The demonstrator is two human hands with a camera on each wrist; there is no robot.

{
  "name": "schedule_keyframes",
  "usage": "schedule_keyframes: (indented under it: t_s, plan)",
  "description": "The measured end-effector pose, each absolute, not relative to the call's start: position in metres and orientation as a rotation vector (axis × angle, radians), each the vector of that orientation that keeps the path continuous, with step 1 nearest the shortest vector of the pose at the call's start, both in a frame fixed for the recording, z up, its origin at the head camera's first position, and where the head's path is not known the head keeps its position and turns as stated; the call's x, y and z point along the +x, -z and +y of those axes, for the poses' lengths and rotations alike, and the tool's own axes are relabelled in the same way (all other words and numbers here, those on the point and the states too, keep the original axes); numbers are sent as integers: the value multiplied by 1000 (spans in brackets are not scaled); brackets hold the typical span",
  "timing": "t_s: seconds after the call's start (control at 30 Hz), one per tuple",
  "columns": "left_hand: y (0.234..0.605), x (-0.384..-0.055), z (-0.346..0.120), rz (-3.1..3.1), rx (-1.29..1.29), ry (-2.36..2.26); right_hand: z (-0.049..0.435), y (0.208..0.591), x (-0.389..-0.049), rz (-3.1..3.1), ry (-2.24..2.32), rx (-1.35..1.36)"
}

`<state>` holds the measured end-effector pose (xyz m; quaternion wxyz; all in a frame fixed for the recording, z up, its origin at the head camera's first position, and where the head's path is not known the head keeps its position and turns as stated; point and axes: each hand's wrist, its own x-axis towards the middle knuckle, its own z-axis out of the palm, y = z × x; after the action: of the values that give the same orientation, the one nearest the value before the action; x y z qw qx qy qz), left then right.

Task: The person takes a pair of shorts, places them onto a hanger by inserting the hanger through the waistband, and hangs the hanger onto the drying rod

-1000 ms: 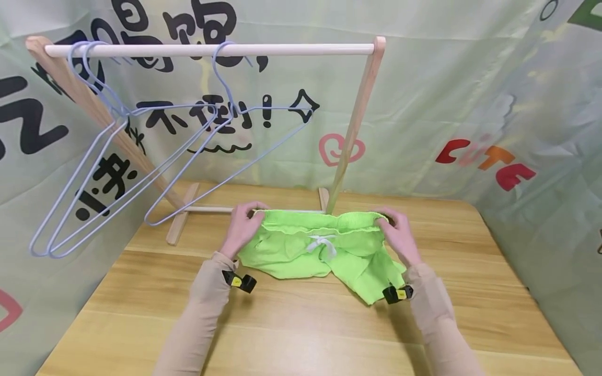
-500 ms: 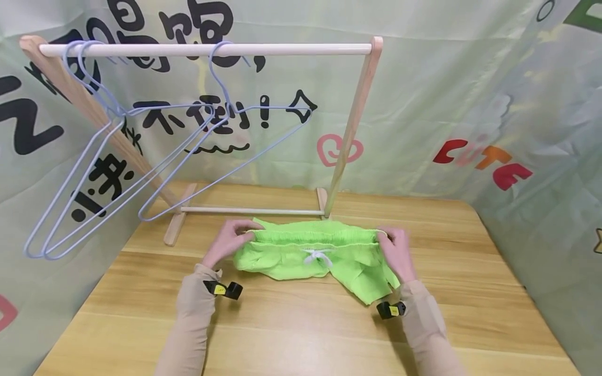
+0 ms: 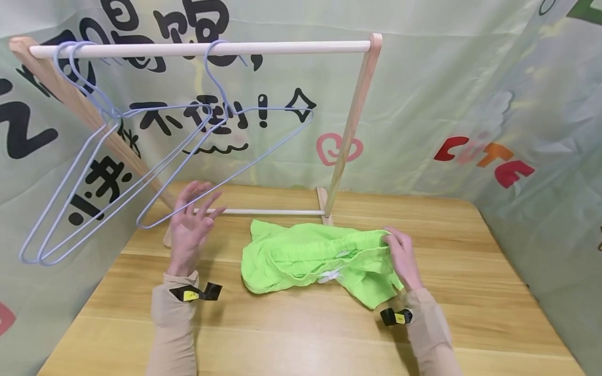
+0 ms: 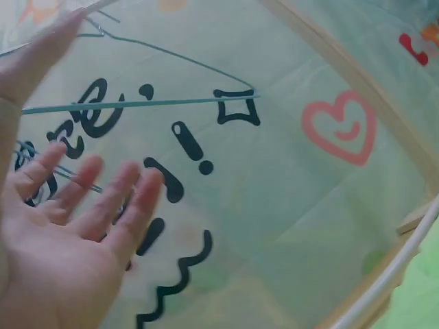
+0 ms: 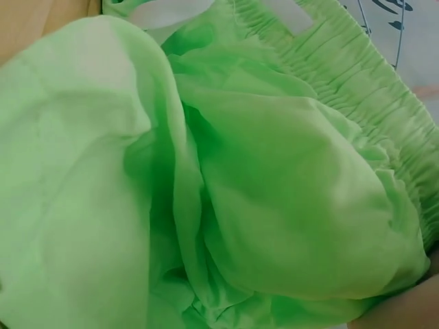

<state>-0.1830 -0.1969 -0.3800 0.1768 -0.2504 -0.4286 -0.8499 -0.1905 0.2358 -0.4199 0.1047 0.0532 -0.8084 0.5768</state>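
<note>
Bright green shorts with a gathered elastic waistband and a white drawstring bow lie on the table in the head view. My right hand pinches the right end of the waistband; in the right wrist view the green cloth fills most of the picture. My left hand is off the shorts, palm up with fingers spread, at the lower bar of a blue wire hanger. In the left wrist view the left hand holds nothing, and hanger wire passes above its fingers.
A wooden rack with a white top rail stands at the back left. Two more blue hangers hang at its left end. A printed cloth closes off the back and sides of the wooden table.
My left hand has let go of the waistband and moved left and up to the hanger, opening its fingers. The left side of the shorts has slumped; my right hand keeps its hold.
</note>
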Motion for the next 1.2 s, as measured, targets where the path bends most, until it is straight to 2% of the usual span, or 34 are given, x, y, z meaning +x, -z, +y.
schedule_keyframes:
  t_s: [0.33, 0.73, 1.2]
  plan:
    - [360, -170, -208, -804, -853, 2320, 237, 419, -192, -2413, -1622, 223]
    - [348, -160, -207, -1088, -767, 2086, 243, 426, -193, -2445, -1575, 220]
    - [348, -161, -198, -1228, -873, 2011, 240, 426, -189, -2445, -1582, 130]
